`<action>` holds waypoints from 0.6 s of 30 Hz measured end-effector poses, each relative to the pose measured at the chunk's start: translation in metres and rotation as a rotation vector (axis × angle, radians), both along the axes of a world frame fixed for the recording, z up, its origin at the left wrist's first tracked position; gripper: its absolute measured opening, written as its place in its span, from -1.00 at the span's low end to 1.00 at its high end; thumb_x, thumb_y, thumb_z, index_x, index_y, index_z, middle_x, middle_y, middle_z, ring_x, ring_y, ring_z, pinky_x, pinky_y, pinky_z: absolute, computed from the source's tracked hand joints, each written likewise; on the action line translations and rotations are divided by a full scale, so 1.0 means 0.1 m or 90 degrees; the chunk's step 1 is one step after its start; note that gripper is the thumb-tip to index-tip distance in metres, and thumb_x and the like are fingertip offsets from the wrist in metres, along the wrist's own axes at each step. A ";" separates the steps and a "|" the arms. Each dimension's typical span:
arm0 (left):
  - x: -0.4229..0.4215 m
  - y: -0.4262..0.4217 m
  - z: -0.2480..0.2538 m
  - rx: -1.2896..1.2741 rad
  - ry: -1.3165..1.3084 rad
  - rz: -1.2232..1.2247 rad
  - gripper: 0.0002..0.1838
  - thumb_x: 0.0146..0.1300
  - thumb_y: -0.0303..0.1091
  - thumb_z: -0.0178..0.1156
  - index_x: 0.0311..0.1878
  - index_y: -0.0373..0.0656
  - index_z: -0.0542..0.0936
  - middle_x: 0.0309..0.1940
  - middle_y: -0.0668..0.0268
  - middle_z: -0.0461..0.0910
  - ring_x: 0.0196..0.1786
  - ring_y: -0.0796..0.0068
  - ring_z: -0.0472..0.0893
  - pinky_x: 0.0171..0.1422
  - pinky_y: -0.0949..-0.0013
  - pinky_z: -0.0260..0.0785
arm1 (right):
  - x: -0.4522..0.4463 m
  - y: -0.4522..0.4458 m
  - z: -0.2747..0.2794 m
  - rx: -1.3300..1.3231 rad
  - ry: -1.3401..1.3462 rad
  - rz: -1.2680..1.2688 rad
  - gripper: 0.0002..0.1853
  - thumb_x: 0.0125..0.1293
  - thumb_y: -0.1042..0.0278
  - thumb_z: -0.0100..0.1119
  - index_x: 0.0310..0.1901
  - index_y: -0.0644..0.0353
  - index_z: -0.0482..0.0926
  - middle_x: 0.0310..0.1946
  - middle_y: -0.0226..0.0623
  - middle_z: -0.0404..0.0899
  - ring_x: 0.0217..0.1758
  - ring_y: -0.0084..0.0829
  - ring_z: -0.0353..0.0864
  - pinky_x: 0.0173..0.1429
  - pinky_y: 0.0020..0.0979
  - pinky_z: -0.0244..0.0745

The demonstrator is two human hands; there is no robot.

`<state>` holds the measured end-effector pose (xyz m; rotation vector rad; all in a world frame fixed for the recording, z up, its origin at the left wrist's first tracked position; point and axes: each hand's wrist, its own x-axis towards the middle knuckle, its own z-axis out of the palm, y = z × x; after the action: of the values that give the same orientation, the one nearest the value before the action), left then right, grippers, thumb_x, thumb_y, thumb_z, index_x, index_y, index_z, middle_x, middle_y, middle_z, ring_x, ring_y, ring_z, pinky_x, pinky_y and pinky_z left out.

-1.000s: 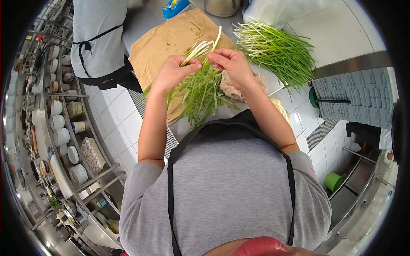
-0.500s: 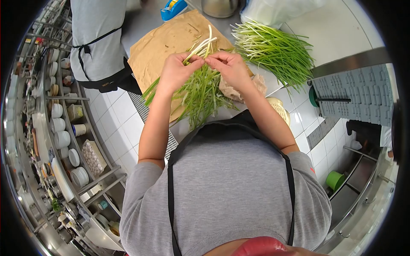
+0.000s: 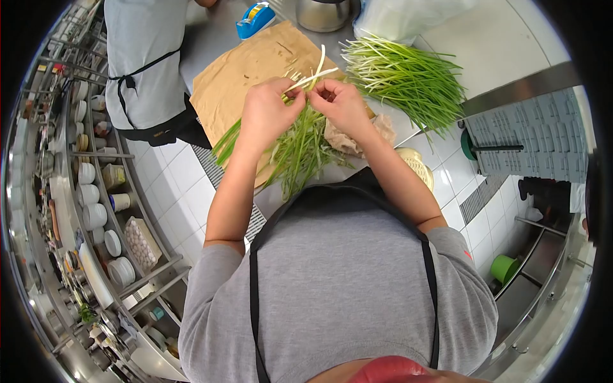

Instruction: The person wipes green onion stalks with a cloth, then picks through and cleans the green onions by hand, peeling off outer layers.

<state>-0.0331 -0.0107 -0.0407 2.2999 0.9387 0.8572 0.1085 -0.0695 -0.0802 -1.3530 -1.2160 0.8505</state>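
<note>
The left hand [image 3: 269, 112] bends inward, its grip closed round thin green stalks with white ends [image 3: 313, 78], which point far right above the desk [image 3: 204, 48]. Just beside it, the right hand [image 3: 341, 107] has thumb and fingertip pressed together; whether a strand lies between, I cannot tell. Left to right lie a brown paper sheet [image 3: 233, 73], a blue tape dispenser [image 3: 255, 22], loose green trimmings [image 3: 299, 153], a crumpled beige cloth [image 3: 378, 131], partly hidden by the right forearm, and a large green-and-white stalk pile [image 3: 408, 80].
</note>
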 end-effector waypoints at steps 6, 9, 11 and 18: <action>0.04 0.02 0.04 0.116 -0.018 0.048 -0.89 -0.06 -0.44 0.19 -0.44 -0.27 0.54 -0.52 0.17 0.54 -0.45 0.26 0.54 -0.35 0.39 0.35 | 0.00 -0.04 0.01 0.001 0.002 0.016 -0.90 0.04 0.42 0.14 -0.48 0.28 0.50 -0.64 -0.60 0.40 -0.59 -0.80 0.25 -0.51 -0.69 0.19; 0.05 0.12 0.09 0.136 -0.041 0.080 -0.89 -0.06 -0.41 0.18 -0.46 -0.24 0.54 -0.51 0.17 0.53 -0.44 0.20 0.54 -0.35 0.32 0.36 | 0.01 -0.05 0.01 -0.019 0.008 0.017 -0.86 -0.02 0.39 0.17 -0.51 0.30 0.51 -0.66 -0.46 0.47 -0.59 -0.70 0.37 -0.46 -0.61 0.31; 0.02 0.20 0.14 0.159 -0.053 0.117 -0.89 -0.06 -0.39 0.17 -0.47 -0.23 0.54 -0.51 0.16 0.53 -0.44 0.17 0.53 -0.35 0.29 0.37 | 0.05 -0.06 -0.02 -0.029 -0.013 0.032 -0.86 -0.02 0.39 0.17 -0.50 0.31 0.51 -0.66 -0.45 0.47 -0.58 -0.70 0.38 -0.45 -0.61 0.32; -0.22 0.35 0.38 0.209 -0.028 0.222 -0.83 -0.01 -0.32 0.17 -0.43 -0.24 0.56 -0.57 0.18 0.53 -0.55 0.29 0.52 -0.41 0.41 0.32 | 0.11 -0.12 -0.34 -0.097 0.037 0.045 -0.83 0.02 0.36 0.17 -0.45 0.31 0.54 -0.64 -0.46 0.47 -0.56 -0.68 0.38 -0.44 -0.58 0.32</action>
<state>-0.0550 0.0239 -0.0029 2.4093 1.2851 1.2842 0.1194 -0.0814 -0.1140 -1.4027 -1.1794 1.0436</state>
